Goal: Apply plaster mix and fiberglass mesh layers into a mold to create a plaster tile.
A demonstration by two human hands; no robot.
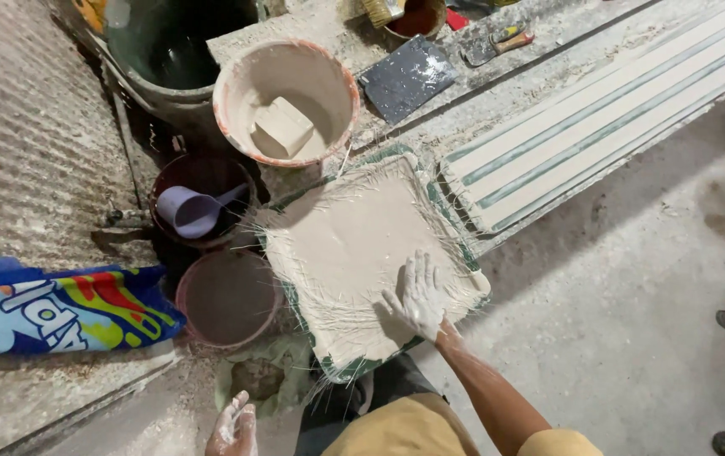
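Wet, matt plaster slab (354,245) bristles with rough fibres; plastic bucket (236,84) is plaster-caked.

Purple scoop (192,211) in dark bucket (203,173)

The slab (354,253) was beige with pale fibres; the bucket (236,93) white, rimmed orange; the scoop (189,211) purple; the banner (50,308) blue, red and yellow; both hands (417,295) plaster-white.
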